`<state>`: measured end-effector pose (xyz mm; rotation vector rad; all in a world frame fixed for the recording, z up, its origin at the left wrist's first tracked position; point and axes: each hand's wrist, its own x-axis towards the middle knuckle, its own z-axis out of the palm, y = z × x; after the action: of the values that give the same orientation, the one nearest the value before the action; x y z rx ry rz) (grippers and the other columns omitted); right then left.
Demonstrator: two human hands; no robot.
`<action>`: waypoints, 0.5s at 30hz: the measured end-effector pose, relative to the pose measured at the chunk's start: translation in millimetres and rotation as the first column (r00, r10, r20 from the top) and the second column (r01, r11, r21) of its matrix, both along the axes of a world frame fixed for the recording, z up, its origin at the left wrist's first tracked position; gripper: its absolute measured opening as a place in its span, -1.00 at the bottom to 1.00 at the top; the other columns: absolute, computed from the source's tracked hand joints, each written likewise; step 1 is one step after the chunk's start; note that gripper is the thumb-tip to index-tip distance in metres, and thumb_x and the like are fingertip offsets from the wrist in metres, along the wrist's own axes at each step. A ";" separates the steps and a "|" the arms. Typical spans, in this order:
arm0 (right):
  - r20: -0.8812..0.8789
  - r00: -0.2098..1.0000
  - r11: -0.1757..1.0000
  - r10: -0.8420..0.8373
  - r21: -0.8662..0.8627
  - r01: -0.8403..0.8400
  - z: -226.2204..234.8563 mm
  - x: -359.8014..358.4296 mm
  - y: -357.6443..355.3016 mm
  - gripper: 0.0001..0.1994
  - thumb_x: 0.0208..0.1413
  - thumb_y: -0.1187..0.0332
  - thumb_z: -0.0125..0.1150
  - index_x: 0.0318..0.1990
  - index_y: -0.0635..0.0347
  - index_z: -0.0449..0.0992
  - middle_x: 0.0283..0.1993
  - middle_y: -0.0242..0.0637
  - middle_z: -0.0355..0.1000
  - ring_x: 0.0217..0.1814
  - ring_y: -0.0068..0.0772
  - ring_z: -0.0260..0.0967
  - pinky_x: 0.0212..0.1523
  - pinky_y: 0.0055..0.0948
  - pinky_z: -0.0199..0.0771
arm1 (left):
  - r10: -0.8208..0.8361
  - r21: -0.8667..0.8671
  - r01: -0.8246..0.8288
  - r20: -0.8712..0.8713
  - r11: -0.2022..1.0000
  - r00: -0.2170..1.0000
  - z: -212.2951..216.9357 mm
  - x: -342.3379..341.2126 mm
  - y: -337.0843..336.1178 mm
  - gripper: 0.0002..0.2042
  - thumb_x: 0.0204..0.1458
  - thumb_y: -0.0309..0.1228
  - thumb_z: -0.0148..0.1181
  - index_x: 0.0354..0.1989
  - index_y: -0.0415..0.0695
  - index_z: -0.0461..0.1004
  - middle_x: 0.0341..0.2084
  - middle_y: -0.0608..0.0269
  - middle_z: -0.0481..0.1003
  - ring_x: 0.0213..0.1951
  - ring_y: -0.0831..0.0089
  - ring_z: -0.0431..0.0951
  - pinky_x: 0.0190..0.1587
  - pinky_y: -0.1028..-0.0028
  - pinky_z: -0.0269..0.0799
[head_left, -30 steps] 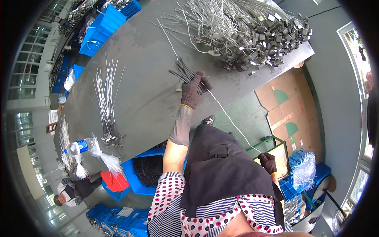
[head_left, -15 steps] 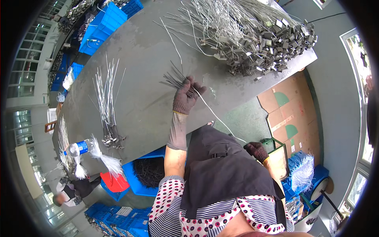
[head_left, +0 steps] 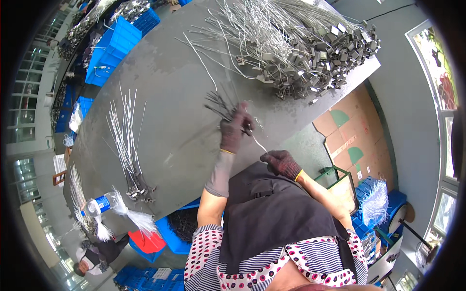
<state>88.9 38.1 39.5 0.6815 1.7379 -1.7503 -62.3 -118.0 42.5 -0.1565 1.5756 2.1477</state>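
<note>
My left hand (head_left: 237, 130), in a dark knitted glove, is closed on a bundle of thin dark strips (head_left: 219, 105) above the grey table. A pale wire (head_left: 260, 145) runs from this hand toward my body. My right hand (head_left: 283, 164), gloved too, pinches that wire near the table's front edge. Beyond the left hand lies a silver wire (head_left: 203, 63); whether it joins the pale one is hidden. At the far right of the table a large heap of silver wires (head_left: 264, 34) ends in small grey metal blocks (head_left: 320, 63).
On the table's left lie a smaller wire bundle (head_left: 127, 145), a clear bottle (head_left: 99, 205) and white strand tufts (head_left: 138, 216). Below the table edge stand a red container (head_left: 147, 241) and a blue bin of black strands (head_left: 182, 223). Another person (head_left: 92, 259) is at the lower left.
My right hand has moved up and left along the wire, close to my left hand. The free wire between them is much shorter. The left hand has turned slightly and looks blurred.
</note>
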 end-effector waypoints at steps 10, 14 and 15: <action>-0.208 0.975 0.980 -0.081 0.160 0.116 37.0 -111.1 10.3 -0.36 0.27 -0.14 -0.10 0.10 0.37 0.36 -0.20 0.00 0.52 -0.47 -0.20 0.53 -0.60 -0.33 0.46 | -0.197 -0.285 0.180 -0.033 0.942 0.980 -23.5 8.8 32.5 -0.74 0.19 -0.24 0.15 -0.29 -0.21 0.60 -0.41 0.32 0.57 -0.38 0.50 0.56 -0.34 0.45 0.50; -0.305 0.943 0.951 -0.131 0.231 0.206 15.5 -130.9 6.6 -0.34 0.25 -0.18 -0.10 0.15 0.31 0.34 -0.20 0.13 0.52 -0.43 0.00 0.55 -0.52 -0.24 0.50 | -0.173 -0.072 0.179 0.083 0.981 0.981 -32.1 -6.2 38.4 -0.77 0.09 -0.30 0.29 -0.34 -0.27 0.58 -0.47 0.33 0.57 -0.42 0.55 0.54 -0.37 0.45 0.46; -0.303 0.945 0.952 -0.126 0.232 0.201 12.4 -132.2 6.6 -0.34 0.25 -0.18 -0.10 0.15 0.31 0.34 -0.20 0.13 0.52 -0.43 0.00 0.55 -0.52 -0.24 0.50 | -0.186 -0.054 0.195 0.140 0.979 0.972 -37.3 -11.1 35.1 -0.76 0.08 -0.30 0.30 -0.34 -0.28 0.58 -0.50 0.32 0.57 -0.45 0.55 0.54 -0.39 0.45 0.45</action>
<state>-43.3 44.7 51.9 0.7303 2.1931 -1.8219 -73.4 -82.9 5.1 -0.1609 1.5213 1.8980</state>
